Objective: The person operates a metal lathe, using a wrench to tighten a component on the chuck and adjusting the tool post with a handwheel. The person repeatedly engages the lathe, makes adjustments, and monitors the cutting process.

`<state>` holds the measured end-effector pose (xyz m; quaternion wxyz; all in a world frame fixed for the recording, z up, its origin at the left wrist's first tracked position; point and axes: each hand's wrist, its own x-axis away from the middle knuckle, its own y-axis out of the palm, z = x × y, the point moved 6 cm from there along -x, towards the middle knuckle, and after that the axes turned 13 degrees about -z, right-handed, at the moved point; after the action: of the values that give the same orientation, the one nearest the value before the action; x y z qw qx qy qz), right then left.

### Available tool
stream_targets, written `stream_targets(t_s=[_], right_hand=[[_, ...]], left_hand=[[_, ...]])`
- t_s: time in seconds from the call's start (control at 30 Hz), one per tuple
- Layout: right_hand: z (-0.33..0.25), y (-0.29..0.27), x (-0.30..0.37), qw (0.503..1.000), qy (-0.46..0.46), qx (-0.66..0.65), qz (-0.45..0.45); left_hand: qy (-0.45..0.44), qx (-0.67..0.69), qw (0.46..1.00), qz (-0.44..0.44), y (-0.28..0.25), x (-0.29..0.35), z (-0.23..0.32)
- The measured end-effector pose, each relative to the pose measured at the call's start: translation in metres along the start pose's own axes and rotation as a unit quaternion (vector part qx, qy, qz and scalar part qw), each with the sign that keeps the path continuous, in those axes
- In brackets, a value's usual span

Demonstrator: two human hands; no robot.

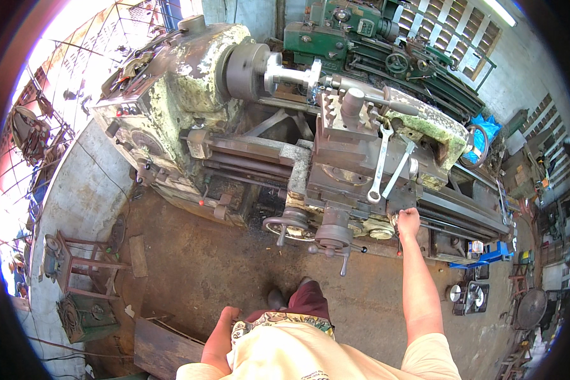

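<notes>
While the right hand (408, 221) sits at the near right corner of the lathe's carriage (339, 152), its fingers are curled narrow; what they close on, if anything, is hidden. The left hand (230, 314) hangs low, well apart from the lathe (196, 66), and I cannot tell how its fingers stand. The workpiece (291, 75) is between chuck (244, 71) and tailstock (446, 136), beyond the carriage's far left corner. A wrench (380, 163) and a slimmer tool (400, 168) lie near the carriage's right edge; vibration or a jolt could slide them onto the right hand. Brushing the red knob (399, 254) below might shift a control unintentionally.
</notes>
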<state>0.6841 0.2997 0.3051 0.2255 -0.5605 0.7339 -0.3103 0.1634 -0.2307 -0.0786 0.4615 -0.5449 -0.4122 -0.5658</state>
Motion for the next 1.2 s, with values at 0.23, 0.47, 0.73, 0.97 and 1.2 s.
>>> stream_targets(t_s=[0.23, 0.47, 0.73, 0.97, 1.2], right_hand=[[0.003, 0.002, -0.002, 1.0, 0.01, -0.009, -0.006], [0.004, 0.003, -0.003, 1.0, 0.011, -0.023, -0.009], [0.005, 0.003, -0.003, 0.999, 0.011, -0.028, -0.015], [0.002, 0.001, -0.001, 1.0, 0.009, -0.01, -0.014], [0.009, 0.005, -0.006, 0.999, 0.026, -0.028, -0.023]], left_hand=[[-0.005, -0.057, 0.997, -0.046, 0.002, -0.007, 0.002], [-0.029, 0.004, 1.0, -0.012, 0.002, -0.011, -0.001], [-0.021, 0.019, 1.0, 0.001, 0.003, -0.017, -0.004], [-0.022, -0.046, 0.999, -0.014, 0.002, -0.01, 0.003], [-0.023, 0.03, 0.999, -0.008, 0.005, -0.012, -0.002]])
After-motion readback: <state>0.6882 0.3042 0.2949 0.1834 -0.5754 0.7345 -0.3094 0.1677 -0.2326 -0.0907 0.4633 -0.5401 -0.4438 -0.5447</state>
